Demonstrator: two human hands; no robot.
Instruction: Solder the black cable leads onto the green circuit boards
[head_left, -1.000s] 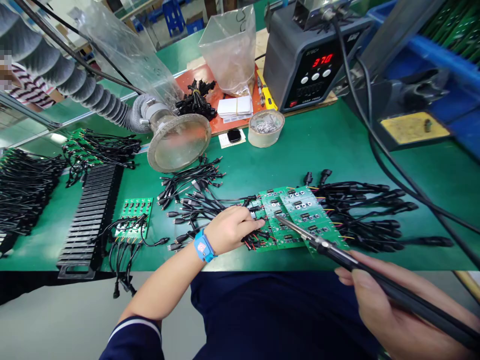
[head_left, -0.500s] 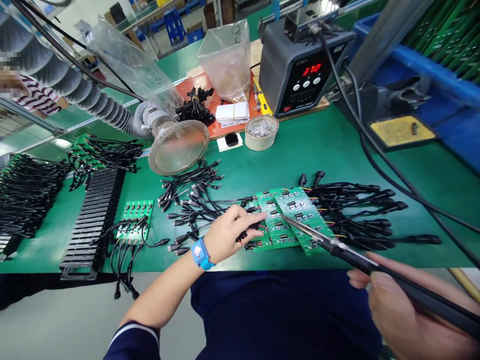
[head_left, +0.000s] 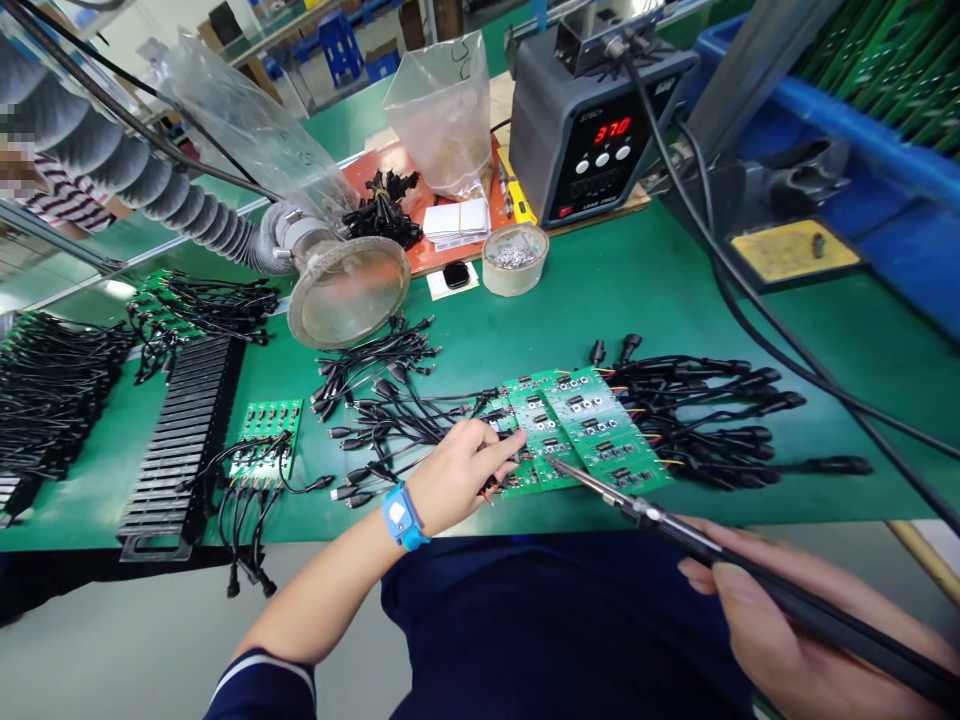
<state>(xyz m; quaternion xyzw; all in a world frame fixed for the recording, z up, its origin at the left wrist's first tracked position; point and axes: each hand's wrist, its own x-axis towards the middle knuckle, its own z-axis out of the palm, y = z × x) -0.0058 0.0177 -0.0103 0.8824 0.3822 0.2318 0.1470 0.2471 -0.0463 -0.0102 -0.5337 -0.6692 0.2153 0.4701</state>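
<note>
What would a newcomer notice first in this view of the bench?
Green circuit boards trailing black wires sit mid-bench, with the left hand at their edge and the right hand holding a soldering iron, its tip close to them. Behind them stands a soldering station showing a red 370, and to its left a round fume hood on a grey hose.

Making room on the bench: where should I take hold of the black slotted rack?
Take the solid long spine of the black slotted rack on its right side, coming from above. It lies flat, and the thin teeth on its left look easier to bend.
</note>
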